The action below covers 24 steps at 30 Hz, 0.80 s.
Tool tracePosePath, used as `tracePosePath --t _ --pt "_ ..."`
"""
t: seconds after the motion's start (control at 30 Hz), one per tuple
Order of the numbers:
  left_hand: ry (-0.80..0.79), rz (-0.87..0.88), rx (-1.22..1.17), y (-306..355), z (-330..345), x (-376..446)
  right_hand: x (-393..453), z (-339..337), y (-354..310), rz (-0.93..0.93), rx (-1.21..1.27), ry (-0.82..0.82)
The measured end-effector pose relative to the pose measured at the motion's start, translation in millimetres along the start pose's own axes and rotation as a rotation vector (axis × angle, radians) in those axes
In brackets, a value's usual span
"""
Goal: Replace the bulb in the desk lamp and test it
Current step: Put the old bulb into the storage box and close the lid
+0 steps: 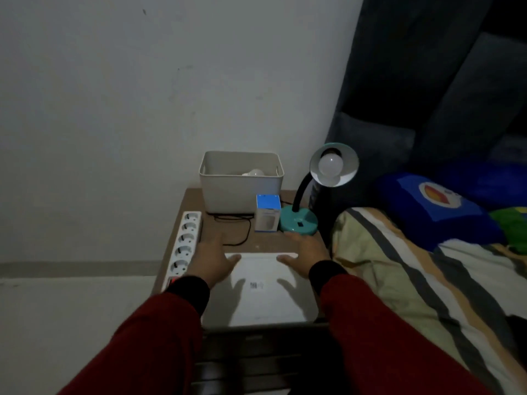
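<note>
bin (241, 192) behind box (267, 213); lamp (299, 220) right, power strip (184, 246) left.

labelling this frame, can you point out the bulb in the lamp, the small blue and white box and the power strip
bulb in the lamp (330, 165), head view, on the middle of its white globe
small blue and white box (267, 216), head view, on its white front face
power strip (186, 241), head view, on a middle socket

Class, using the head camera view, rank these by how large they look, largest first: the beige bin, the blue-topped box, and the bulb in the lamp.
1. Beige bin
2. Blue-topped box
3. Bulb in the lamp, though it looks only slightly smaller than the box.
</note>
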State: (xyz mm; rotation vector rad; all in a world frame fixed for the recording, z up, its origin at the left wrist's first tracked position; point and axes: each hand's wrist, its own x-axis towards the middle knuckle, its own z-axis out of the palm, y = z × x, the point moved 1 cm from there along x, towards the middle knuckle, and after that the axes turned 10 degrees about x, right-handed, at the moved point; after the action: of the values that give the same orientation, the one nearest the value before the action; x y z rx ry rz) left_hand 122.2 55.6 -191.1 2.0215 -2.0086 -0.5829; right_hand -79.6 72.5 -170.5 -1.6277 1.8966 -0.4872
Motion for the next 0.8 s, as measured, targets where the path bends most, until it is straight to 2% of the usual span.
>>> tracePosePath --t 0.1,0.3,0.5,0.63,0.8 --pt "-0.067 -0.011 -0.098 -17.1 46.0 -22.5 -16.3 27.8 30.4 0.074 0.117 -0.033" --pt "-0.036 -0.068 0.006 -41.7 89.5 -34.7 -19.7 68.2 84.2 0.164 0.093 -0.058" --pt "-0.113 -0.134 0.1 -44.6 95.8 -31.4 -16.7 67.0 88.4 0.199 0.005 -0.066" --pt "-0.112 -0.141 0.05 -41.8 91.1 -30.0 -11.7 68.7 87.2 0.211 0.0 -0.057" --pt "-0.057 -0.123 -0.013 -38.6 79.7 -27.1 -8.7 60.9 76.5 0.153 0.131 0.011"
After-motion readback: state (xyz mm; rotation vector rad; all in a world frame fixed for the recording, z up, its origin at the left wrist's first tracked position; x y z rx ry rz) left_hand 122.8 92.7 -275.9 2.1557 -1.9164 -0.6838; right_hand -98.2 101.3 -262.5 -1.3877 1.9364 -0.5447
